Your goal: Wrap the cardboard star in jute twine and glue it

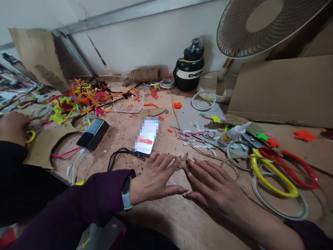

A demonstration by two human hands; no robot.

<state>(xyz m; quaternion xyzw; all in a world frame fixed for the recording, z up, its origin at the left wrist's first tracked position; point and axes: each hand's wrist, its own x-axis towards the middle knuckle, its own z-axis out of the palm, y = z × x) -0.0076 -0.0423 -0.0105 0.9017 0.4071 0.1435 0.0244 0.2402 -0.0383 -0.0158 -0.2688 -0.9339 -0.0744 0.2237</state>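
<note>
Left hand (156,178) and right hand (214,184), fingers spread, touch the star (183,162) between them on the counter (161,215), partly covering it. The phone (148,137) is part-pixelated; the black bottle (186,82) hides its contents.

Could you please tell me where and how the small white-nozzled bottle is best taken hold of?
I'd take the bottle by its wider body, with the right hand coming from above on the near side: it leans with its tapered nozzle pointing up and rightward, so the body probably gives a steadier hold.
</note>
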